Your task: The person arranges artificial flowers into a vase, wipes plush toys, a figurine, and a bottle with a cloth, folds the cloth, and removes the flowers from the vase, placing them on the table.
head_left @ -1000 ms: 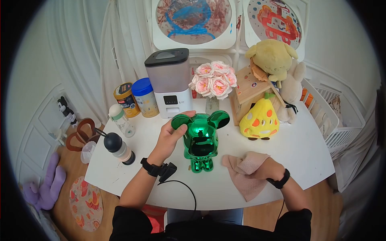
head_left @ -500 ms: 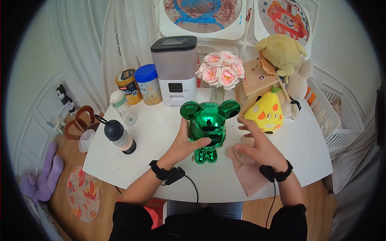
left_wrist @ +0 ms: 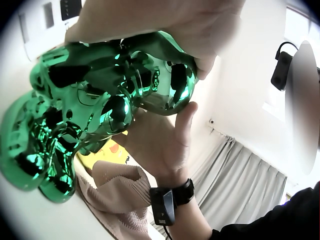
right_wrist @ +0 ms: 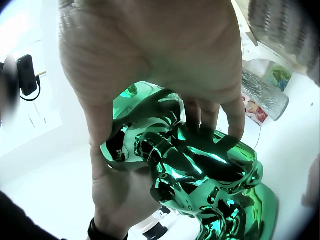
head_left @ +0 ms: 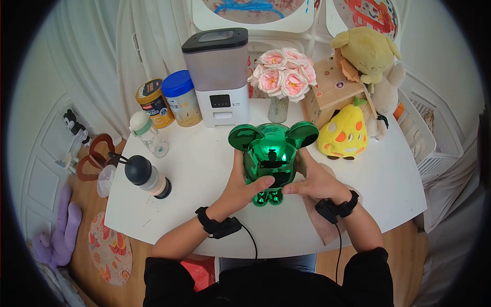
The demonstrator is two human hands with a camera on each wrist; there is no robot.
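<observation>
A shiny green bear figurine (head_left: 271, 156) with round ears is upright in front of the person, its feet close over the white tabletop. My left hand (head_left: 238, 185) grips its left side, thumb across the front and fingers mostly hidden behind it. From the other side my right hand (head_left: 321, 180) holds it too, its thumb low on the front. The right wrist view shows the fingers curled along the glossy body (right_wrist: 200, 155). Under the right forearm lies a pink waffle cloth (head_left: 318, 221), also visible below the figurine in the left wrist view.
Behind the figurine stand a pet feeder (head_left: 217, 77) and a glass vase (head_left: 278, 109) of pink roses. Two tubs, a baby bottle (head_left: 149, 135) and a black-topped bottle (head_left: 148, 176) are at left. A yellow plush (head_left: 343, 132) sits by a wooden house (head_left: 332, 84) at right.
My right hand has left the pink cloth and come over to the figurine's right side. The left hand has slid from the ear down to the body. The head view has shifted.
</observation>
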